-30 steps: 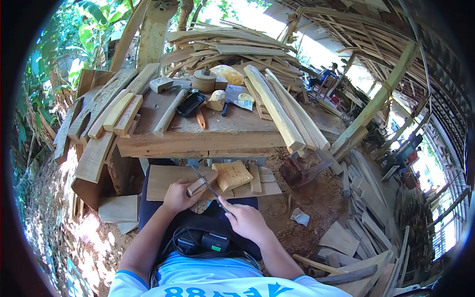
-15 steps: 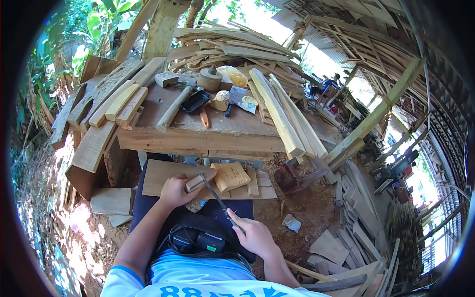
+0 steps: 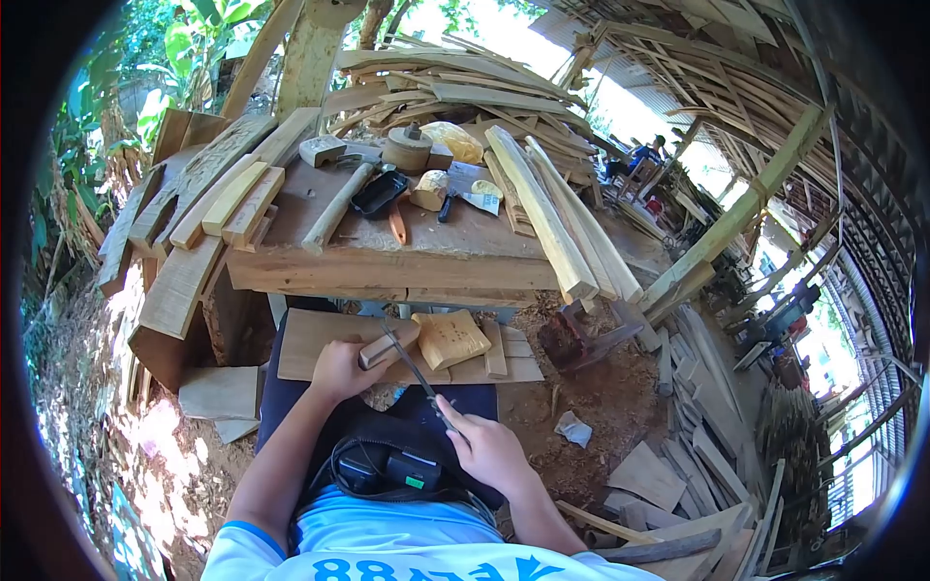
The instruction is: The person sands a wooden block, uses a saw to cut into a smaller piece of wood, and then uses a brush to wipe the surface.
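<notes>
My left hand [image 3: 341, 372], on the board over my lap, is closed on a small wooden block [image 3: 390, 346]. A long, thin, dark metal tool [image 3: 413, 365], file-like, slants across the block. My right hand [image 3: 484, 451] grips its near end, with the index finger stretched along it. Whether its edge is toothed or sharp cannot be made out. The flat board [image 3: 308, 347] lies across my thighs. To the right of the block rest a thick yellowish wood piece [image 3: 451, 339] and a narrow wooden strip [image 3: 494, 351].
Ahead stands a heavy workbench [image 3: 387, 266] bearing a mallet [image 3: 337, 209], a black tray [image 3: 380, 194], a brush [image 3: 397, 225] and long timbers [image 3: 542, 213]. Planks [image 3: 189, 281] overhang its left end. Scrap wood [image 3: 668, 484] is heaped on the right; a person [image 3: 647, 155] sits far back.
My right hand has shifted slightly forward and left, moving the tool further across the block. My left hand keeps its hold on the block with only a slight shift.
</notes>
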`<state>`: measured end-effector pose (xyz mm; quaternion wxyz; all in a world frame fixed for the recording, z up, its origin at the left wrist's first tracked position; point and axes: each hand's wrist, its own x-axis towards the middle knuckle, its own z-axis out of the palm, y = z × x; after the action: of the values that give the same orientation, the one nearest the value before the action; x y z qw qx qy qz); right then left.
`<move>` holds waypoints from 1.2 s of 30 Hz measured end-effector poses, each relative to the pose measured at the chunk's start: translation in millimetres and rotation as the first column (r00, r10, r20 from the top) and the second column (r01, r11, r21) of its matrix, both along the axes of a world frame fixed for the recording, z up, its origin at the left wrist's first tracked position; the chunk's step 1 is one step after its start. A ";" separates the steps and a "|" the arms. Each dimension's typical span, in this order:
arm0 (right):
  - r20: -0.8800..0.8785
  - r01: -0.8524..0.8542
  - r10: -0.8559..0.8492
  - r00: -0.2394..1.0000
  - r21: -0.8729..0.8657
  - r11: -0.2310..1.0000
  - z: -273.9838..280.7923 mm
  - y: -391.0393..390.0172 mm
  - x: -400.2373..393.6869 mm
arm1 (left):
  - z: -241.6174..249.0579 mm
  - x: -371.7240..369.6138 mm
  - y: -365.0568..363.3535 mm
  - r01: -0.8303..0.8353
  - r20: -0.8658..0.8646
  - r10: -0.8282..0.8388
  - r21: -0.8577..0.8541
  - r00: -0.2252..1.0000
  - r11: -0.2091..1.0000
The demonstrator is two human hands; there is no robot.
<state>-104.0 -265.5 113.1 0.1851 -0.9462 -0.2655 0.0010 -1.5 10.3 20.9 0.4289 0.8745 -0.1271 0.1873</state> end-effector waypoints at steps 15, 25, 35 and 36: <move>0.009 -0.006 0.006 1.000 0.015 1.000 -8.5 30.6 39.3 | -5.9 -1.4 4.3 0.073 -0.014 -0.073 0.027 0.997 0.997; -0.034 0.027 -0.028 0.999 -0.014 1.000 3.0 -10.1 -13.1 | 1.4 -3.9 -2.0 0.012 0.030 -0.012 0.011 0.999 1.000; -0.003 0.003 -0.003 1.000 0.035 0.999 -9.0 32.6 42.4 | -4.3 -5.1 -1.1 0.060 0.052 -0.063 0.063 0.997 0.996; -0.003 0.003 -0.003 1.000 0.039 0.999 -7.9 34.0 42.9 | -4.9 -3.4 0.0 0.059 0.052 -0.063 0.067 0.997 0.996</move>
<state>-61.1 -231.5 105.2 0.2037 -0.9428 -0.2639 -0.0031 -5.0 10.3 16.0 0.4019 0.8784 -0.1715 0.1934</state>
